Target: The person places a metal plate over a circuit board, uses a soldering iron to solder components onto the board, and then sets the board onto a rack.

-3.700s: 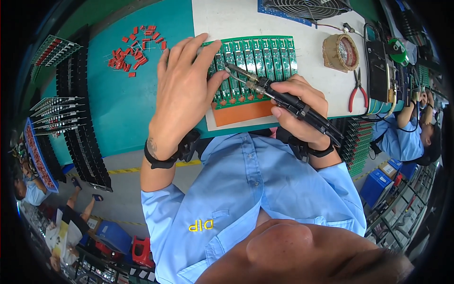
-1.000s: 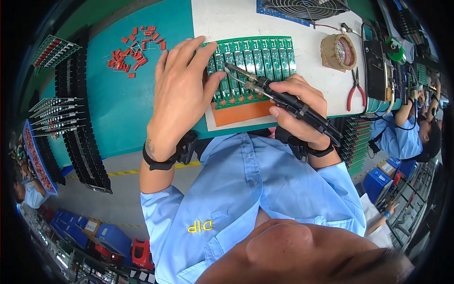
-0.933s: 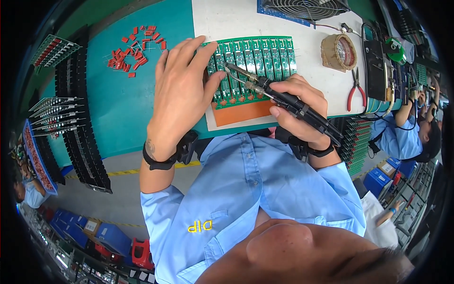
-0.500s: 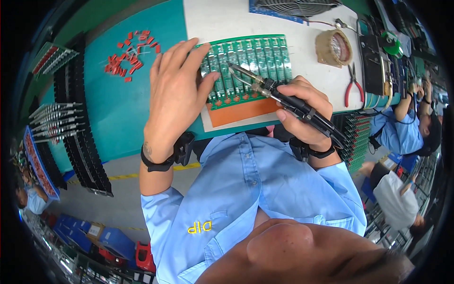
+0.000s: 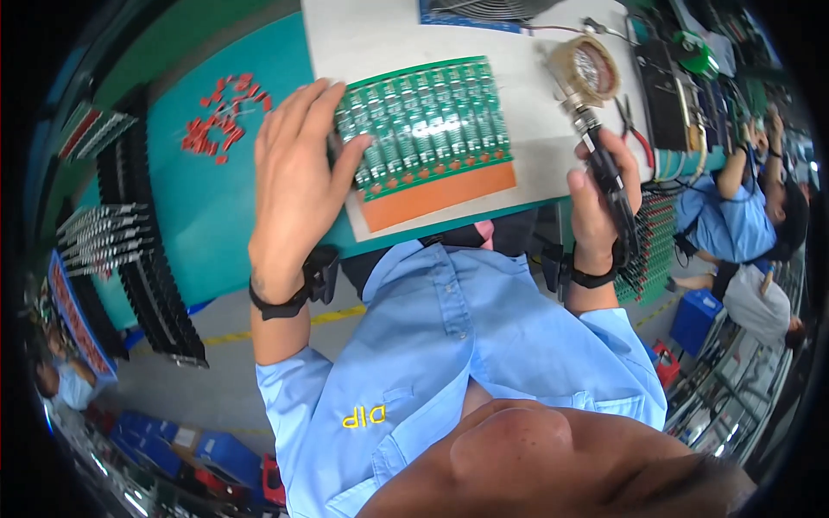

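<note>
A green circuit board panel [image 5: 423, 125], made of several narrow boards side by side, lies on an orange sheet [image 5: 440, 197]. My left hand [image 5: 298, 155] rests at the panel's left edge, its thumb over that edge and a fingertip by the upper left corner. In my right hand [image 5: 609, 186] is a black soldering iron [image 5: 606, 164] with a metal front part. Its front end points up at a round tan tip cleaner [image 5: 594, 73]. Whether the tip touches the cleaner, I cannot tell.
Small red parts [image 5: 220, 125] with wire leads lie scattered on the green mat [image 5: 181, 190]. Red-handled pliers [image 5: 636, 134] lie beyond my right hand. A fan [image 5: 484, 9] stands at the far edge. Black racks [image 5: 160, 285] hold boards at left. Other people sit at both sides.
The soldering iron has left the panel and moved right, up to the tip cleaner, in my right hand. My left hand stays at the panel's edge. The whole view has shifted slightly.
</note>
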Demonstrator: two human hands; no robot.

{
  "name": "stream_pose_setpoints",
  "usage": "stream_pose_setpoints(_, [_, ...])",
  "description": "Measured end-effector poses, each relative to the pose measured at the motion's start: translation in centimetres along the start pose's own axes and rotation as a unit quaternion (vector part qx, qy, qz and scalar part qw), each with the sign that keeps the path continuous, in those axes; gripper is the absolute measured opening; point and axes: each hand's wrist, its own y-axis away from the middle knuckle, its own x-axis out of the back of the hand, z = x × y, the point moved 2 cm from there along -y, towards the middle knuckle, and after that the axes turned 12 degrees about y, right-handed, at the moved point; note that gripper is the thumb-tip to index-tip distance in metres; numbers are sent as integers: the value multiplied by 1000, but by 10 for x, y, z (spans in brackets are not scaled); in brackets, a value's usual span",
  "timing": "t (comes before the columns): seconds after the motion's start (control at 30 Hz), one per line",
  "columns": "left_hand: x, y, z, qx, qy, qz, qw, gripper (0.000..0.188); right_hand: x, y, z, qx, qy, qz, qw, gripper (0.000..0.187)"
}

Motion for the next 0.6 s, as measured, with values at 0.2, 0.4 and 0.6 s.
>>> stream_pose_setpoints(0.2, [6, 12, -3, 18, 18, 4, 1000, 52, -49, -8, -31, 181, -61, -238, 952, 47])
stream_pose_setpoints(0.4, [6, 14, -4, 5, -4, 2, 1000, 50, -75, -14, -41, 192, -30, -272, 942, 42])
stream_pose_setpoints(0.6, [5, 14, -3, 11, -12, 3, 1000, 49, -81, -15, -39, 184, -21, -278, 943, 42])
